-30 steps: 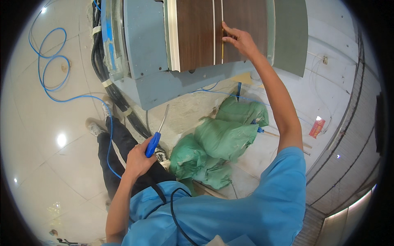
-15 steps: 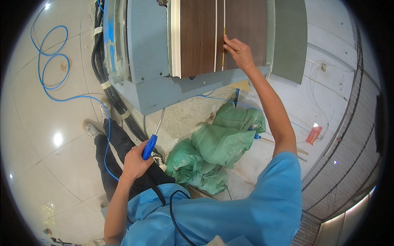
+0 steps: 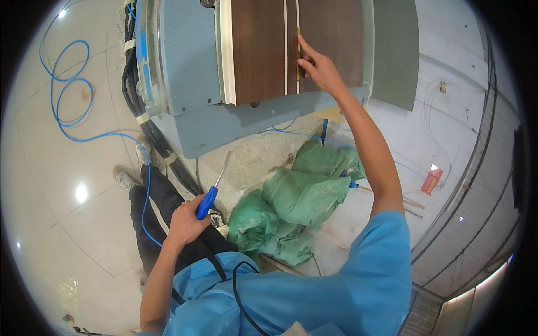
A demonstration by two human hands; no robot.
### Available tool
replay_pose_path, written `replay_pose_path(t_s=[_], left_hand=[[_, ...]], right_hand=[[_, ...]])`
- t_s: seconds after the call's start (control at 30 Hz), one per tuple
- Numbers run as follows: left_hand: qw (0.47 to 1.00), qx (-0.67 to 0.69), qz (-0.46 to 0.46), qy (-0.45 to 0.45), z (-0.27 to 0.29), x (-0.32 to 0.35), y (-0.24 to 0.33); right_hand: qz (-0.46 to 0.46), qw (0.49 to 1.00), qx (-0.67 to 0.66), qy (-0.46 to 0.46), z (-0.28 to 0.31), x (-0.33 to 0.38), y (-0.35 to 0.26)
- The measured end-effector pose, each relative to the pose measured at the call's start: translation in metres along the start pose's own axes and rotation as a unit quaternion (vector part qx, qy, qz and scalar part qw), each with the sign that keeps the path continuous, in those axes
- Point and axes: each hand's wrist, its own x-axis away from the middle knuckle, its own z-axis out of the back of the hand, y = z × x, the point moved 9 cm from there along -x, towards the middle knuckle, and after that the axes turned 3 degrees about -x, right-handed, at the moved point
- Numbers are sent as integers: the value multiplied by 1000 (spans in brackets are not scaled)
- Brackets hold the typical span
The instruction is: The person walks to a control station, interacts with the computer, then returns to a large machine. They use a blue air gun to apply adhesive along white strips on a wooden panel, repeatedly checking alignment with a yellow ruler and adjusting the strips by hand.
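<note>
My left hand (image 3: 188,220) is closed round the blue handle of a screwdriver (image 3: 207,203). Its metal shaft points up toward the lower edge of a blue-grey metal casing (image 3: 193,134) and looks slightly bent. On a dark brown wood-grain panel (image 3: 259,53), my right hand (image 3: 320,67) has its index finger extended along a thin yellow stick (image 3: 298,77). The thumb rests lower down by the same stick, and the other fingers curl. The stick lies in line with a narrow white strip on the panel; part of it is hidden by my fingers.
Several green sacks (image 3: 305,193) lie below the casing. Bundled black cables (image 3: 154,133) run down its left side, past a person's legs (image 3: 159,196). A blue cable (image 3: 101,134) loops over the tiled floor. To the right lies a red packet (image 3: 431,180).
My right hand and the yellow stick have moved up along the panel, and my index finger has straightened. The screwdriver's tip, earlier at the casing's edge, now shows apart from it.
</note>
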Motion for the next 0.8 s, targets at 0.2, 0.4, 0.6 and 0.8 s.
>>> replay_pose_path(t_s=[0.2, 0.4, 0.6, 0.8], left_hand=[[1000, -19, 2, -6, 1, 0, -1], [998, -33, 42, -32, -2, 2, -7], [999, -34, 31, -28, -3, 5, -11], [998, -36, 25, -34, -8, 11, -13]], right_hand=[[-42, 997, -44, -45, 2, -12, 1], [-34, 994, 11, -105, 2, -10, 1], [-62, 989, 78, -105, 1, -3, 1], [-66, 989, 73, -107, -15, 28, 7]])
